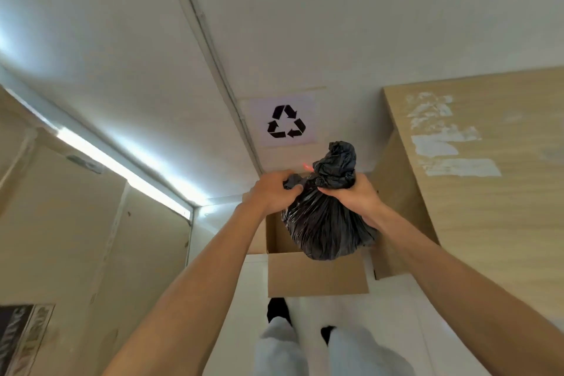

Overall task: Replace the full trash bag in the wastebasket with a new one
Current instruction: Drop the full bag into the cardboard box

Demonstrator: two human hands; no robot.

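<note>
A full black trash bag (pixel 325 226) hangs above an open cardboard box (pixel 317 278) that stands on the floor against the wall. Its gathered neck sticks up between my hands. My left hand (pixel 271 191) grips the bag's neck from the left. My right hand (pixel 355 194) is closed around the neck from the right, just below the bunched top. A small red bit shows beside the neck. The bag's lower part hides most of the box's inside.
A recycling sign (pixel 285 120) is taped to the white wall above the box. A tall wooden cabinet (pixel 476 192) stands right of the box. My legs and dark shoes (pixel 277 310) are on the white floor before the box. Beige panels fill the left side.
</note>
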